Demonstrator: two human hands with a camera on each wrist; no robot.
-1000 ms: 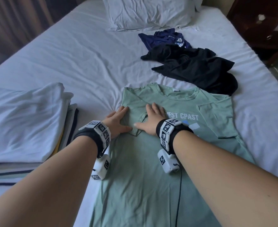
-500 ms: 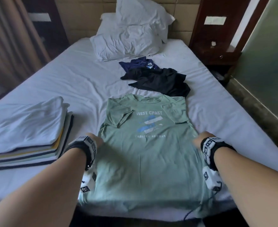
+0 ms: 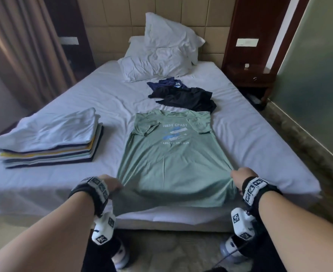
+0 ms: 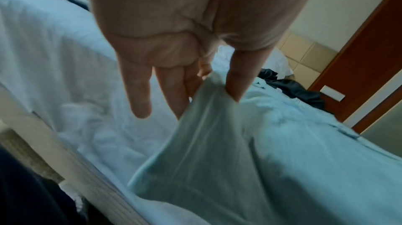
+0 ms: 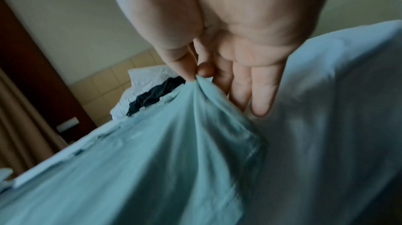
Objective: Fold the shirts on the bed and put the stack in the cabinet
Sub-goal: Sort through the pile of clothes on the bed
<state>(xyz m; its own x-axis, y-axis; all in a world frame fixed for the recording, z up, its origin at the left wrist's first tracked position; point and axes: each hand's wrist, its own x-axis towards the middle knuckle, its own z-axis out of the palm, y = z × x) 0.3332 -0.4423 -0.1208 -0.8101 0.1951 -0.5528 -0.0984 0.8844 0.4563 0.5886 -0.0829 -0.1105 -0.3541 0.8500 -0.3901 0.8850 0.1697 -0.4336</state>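
Wrist views alone show left hand (image 4: pixel 174 53) and right hand (image 5: pixel 228 53) each pinching green shirt (image 3: pixel 173 163) hem.

white pillows (image 3: pixel 161 61) at padded headboard (image 3: pixel 110 26) | brown curtain (image 3: pixel 24 48) far left | dark wooden nightstand (image 3: pixel 250 77) right of pillows | wall switch plate (image 3: pixel 247 42) above it

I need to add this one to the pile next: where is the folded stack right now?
In the head view the folded stack sits on the bed to the left of the green shirt, ahead of the left hand.
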